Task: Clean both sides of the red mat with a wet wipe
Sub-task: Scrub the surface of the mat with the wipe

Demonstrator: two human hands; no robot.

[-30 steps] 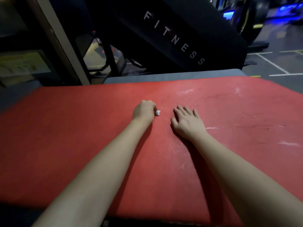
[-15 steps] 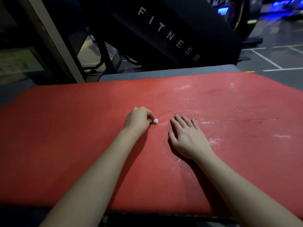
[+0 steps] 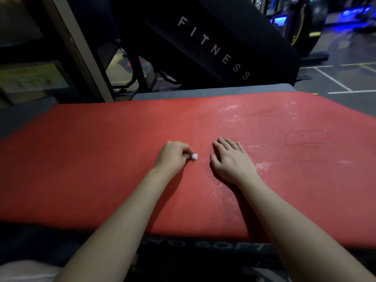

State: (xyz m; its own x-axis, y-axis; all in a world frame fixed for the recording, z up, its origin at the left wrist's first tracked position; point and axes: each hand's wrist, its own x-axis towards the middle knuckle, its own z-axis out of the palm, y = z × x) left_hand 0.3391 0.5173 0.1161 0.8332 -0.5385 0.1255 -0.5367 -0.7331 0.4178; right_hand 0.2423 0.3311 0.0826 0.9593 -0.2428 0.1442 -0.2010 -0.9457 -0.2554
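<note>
My left hand (image 3: 171, 157) has its fingers (image 3: 183, 152) curled tight round the wet wipe (image 3: 194, 157), balled small so I can press it hard into the red mat (image 3: 81, 159). The mat lies flat, one side up. My right hand (image 3: 232, 161) lies just beside it, palm down and fingers straight, probably pinning the mat against the rubbing. White smears (image 3: 262, 165) show toward the mat's right edge (no tub or packet in view).

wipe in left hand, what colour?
White, a small wad pinched by the left hand; head view.
</note>
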